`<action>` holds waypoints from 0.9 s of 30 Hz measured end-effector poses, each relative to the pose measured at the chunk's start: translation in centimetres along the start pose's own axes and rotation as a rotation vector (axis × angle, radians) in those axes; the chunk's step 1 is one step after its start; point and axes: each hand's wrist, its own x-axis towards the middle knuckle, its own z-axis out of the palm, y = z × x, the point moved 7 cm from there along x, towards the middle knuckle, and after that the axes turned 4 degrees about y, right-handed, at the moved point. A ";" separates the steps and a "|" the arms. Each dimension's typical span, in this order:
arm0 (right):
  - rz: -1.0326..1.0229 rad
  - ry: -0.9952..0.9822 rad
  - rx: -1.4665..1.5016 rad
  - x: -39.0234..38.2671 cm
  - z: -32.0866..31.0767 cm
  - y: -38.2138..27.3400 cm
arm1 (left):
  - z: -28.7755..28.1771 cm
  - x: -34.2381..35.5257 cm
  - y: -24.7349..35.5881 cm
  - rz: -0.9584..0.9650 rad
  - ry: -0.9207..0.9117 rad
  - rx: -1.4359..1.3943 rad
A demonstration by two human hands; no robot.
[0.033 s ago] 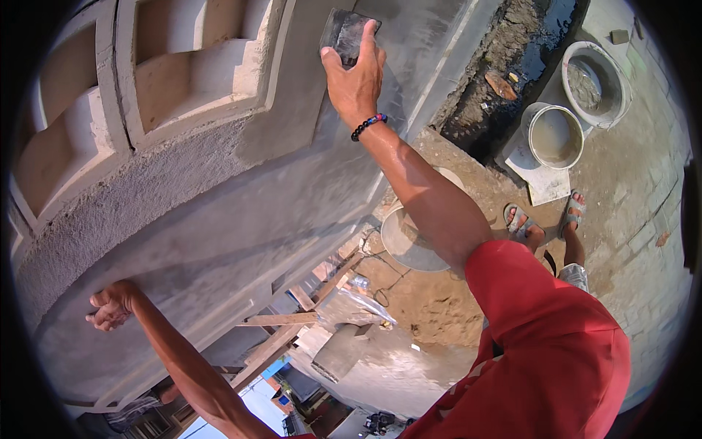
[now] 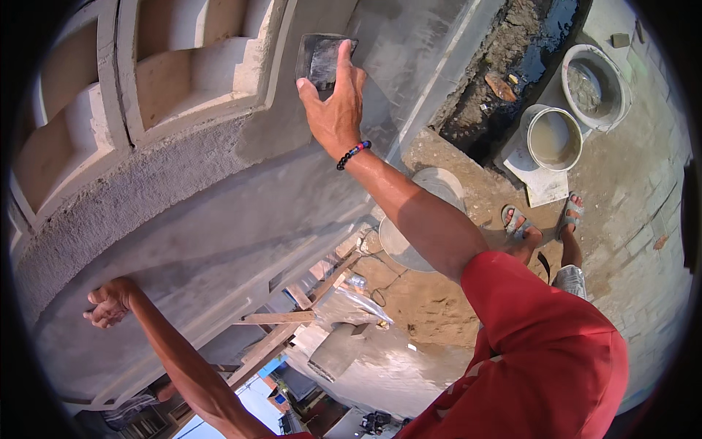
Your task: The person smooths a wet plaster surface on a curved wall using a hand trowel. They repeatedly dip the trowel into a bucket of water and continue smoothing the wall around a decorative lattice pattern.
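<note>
Left hand (image 2: 108, 305) pressed against the curved grey plastered wall (image 2: 219, 219), fingers curled, gripping nothing visible; right hand (image 2: 333, 102) flattened over a dark rectangular float (image 2: 322, 60), thumb and fingers clamped on it against the wall below the moulded recess (image 2: 190, 73); long axis of float ran up the frame, tilted slightly right; matched the earlier frame, no shift visible; two buckets (image 2: 553, 137) far right below.

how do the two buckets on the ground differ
The nearer bucket is smaller and holds murky, pale brown water; the farther bucket is wider and holds grey, cement-like residue. The nearer bucket stands on a pale slab, the farther bucket on the paving beyond it. Both are round, whitish, open-topped and upright.
</note>
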 end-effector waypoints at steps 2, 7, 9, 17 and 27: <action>-0.092 -0.140 -0.012 -3.6 -0.2 -0.1 | -0.6 -0.2 0.1 0.005 0.001 0.010; 0.029 0.055 0.245 3.3 -3.8 2.2 | -1.2 0.1 -1.0 -0.003 0.025 0.017; -0.033 -0.014 0.043 6.4 -3.5 0.5 | -1.6 -1.0 0.5 -0.011 -0.003 -0.014; -0.082 -0.252 0.032 -8.2 1.0 0.2 | -2.1 0.6 0.4 0.048 0.028 -0.001; 0.078 0.016 0.056 -4.2 1.9 -0.8 | -1.7 -0.3 1.6 0.004 -0.003 -0.027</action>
